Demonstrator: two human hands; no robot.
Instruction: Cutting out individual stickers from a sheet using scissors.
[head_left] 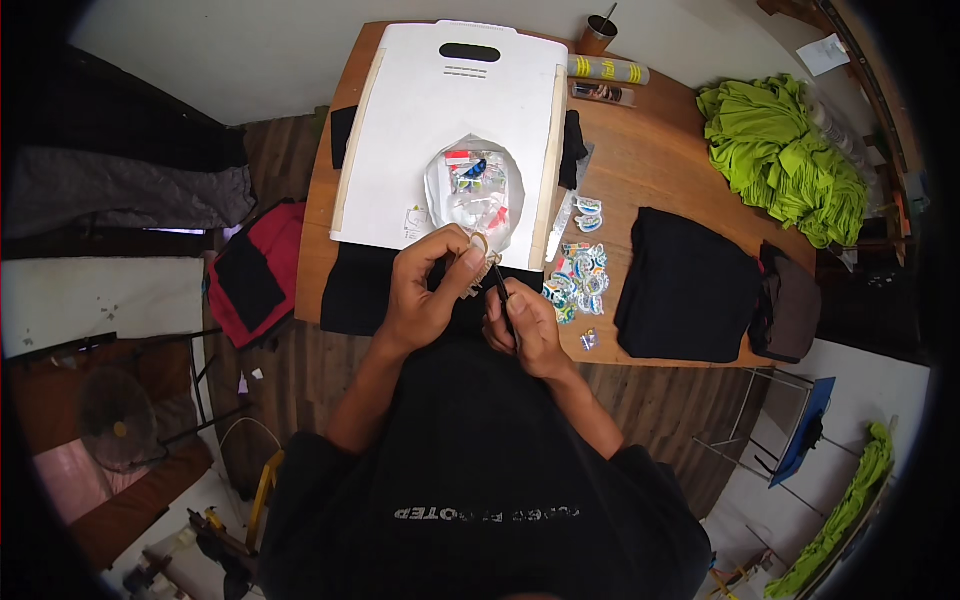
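Observation:
My left hand [420, 295] pinches a small pale, tan-edged cutout piece [481, 283] between thumb and fingers, just in front of the white box's near edge. Closed around a slim black tool [503, 292], my right hand [532, 328] holds its tip up against that piece. Whether the tool is tweezers or a knife cannot be made out. The white box [430, 110] lies flat, with a handle slot and a round opening lined with clear plastic. Colourful clear scraps [478, 185] show inside the opening. To the right lies a pile of colourful die-cut stickers [578, 282].
Folded black cloth [685, 285] lies on the wooden table [650, 150], right of the stickers. Bright green fabric [790, 160] is heaped at the far right. A brown cup [598, 35] and a yellow-grey roll [610, 70] stand at the back. A fan [118, 425] is at the left.

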